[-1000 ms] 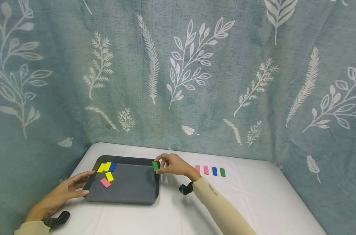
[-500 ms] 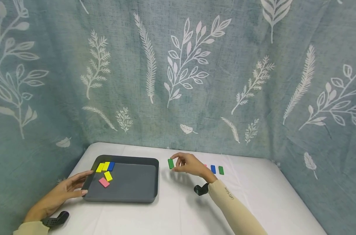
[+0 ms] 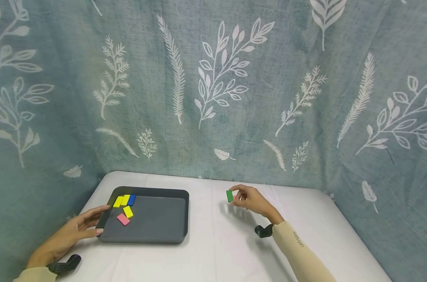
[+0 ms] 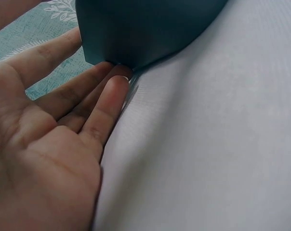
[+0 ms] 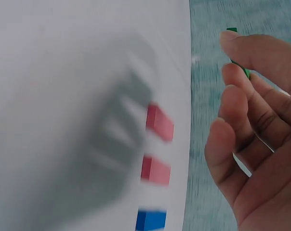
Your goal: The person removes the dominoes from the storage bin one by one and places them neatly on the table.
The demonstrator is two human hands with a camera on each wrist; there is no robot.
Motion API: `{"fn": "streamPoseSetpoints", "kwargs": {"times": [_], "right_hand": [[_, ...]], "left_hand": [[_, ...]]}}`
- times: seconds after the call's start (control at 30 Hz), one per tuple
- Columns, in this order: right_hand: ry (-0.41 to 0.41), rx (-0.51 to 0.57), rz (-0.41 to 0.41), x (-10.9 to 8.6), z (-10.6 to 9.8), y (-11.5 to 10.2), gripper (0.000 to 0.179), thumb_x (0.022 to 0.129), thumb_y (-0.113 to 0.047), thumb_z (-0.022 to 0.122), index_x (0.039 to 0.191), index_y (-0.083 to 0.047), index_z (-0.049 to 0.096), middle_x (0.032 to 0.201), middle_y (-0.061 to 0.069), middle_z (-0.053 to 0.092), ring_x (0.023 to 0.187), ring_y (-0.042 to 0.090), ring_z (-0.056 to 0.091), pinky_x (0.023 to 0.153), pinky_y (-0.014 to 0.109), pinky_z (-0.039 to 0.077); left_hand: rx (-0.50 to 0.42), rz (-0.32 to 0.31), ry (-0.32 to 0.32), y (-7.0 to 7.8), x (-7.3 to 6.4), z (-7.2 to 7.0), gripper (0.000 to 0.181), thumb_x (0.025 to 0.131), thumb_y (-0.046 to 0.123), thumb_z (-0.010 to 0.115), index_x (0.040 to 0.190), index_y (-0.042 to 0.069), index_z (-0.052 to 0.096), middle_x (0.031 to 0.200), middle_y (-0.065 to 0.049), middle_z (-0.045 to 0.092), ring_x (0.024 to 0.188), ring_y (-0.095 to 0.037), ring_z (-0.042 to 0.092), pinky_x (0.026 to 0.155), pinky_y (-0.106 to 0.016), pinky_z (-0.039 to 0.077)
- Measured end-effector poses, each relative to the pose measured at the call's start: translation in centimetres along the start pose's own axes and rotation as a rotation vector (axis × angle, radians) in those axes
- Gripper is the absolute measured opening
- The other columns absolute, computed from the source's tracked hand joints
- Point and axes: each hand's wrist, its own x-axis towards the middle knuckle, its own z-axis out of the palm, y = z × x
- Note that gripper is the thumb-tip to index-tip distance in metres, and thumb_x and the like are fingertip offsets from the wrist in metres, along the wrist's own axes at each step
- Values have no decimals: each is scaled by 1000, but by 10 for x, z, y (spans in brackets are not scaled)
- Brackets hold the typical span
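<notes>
The gray tray (image 3: 160,220) contains three yellow blocks (image 3: 128,212), one blue block (image 3: 131,200), one pink block (image 3: 123,219). The right hand (image 3: 252,200) pinches the green block (image 3: 229,196) above the bench (image 3: 206,254), long axis nearly vertical in head view. The left hand (image 3: 72,233), fingers extended, touches the tray. Only in right wrist view we see another blue block (image 5: 151,220).

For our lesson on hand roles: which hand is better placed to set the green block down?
Probably the right hand: it pinches the green block, while the left hand touches the tray.
</notes>
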Motion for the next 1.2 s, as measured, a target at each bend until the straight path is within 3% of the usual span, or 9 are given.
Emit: {"fn": "streamPoseSetpoints", "kwargs": {"times": [0.17,0.23,0.47,0.73,0.87,1.1,1.2], "right_hand": [[30,6,49,-12,-17,17,48,92,-25,80,136,-19,62,91,6,68,70,18,57,57,34,50],[45,5,69,-16,-22,24,48,92,-24,80,136,-19,62,91,7,68,69,19,57,57,36,50],[91,-4,132,-32,-37,48,48,92,-22,80,137,-18,62,90,7,67,67,20,55,57,32,49],[155,-29,223,-49,-54,79,50,94,-21,77,140,-11,60,91,9,67,72,32,59,60,38,52],[182,-34,259,-57,-61,94,51,95,-17,76,141,-6,58,90,10,66,70,27,58,59,36,51],[198,-40,301,-67,-68,110,55,94,-17,77,142,-2,56,88,8,66,70,21,57,59,33,49],[206,-47,310,-70,-72,114,56,94,-18,77,143,-2,55,88,9,67,69,22,57,59,33,49]], "left_hand": [[7,-21,15,-1,1,1,79,98,23,71,163,10,26,163,-23,24,139,-44,33,103,-66,37],[11,-24,15,-2,2,1,80,98,23,71,163,9,26,163,-24,23,140,-46,31,103,-69,36],[7,-36,23,-1,2,1,81,97,24,72,162,9,26,163,-21,24,140,-43,32,103,-67,37],[7,-40,23,1,3,0,81,97,24,72,162,9,27,163,-20,26,136,-36,38,103,-65,38],[-3,-45,16,0,2,1,81,97,24,72,162,9,27,163,-21,26,136,-37,38,103,-63,38],[-18,-20,-7,-1,-1,0,76,99,21,69,163,11,27,163,-18,26,126,-14,47,103,-54,40],[-18,-21,-7,0,0,0,76,100,22,69,163,12,27,164,-18,25,127,-14,45,104,-57,39]]}}
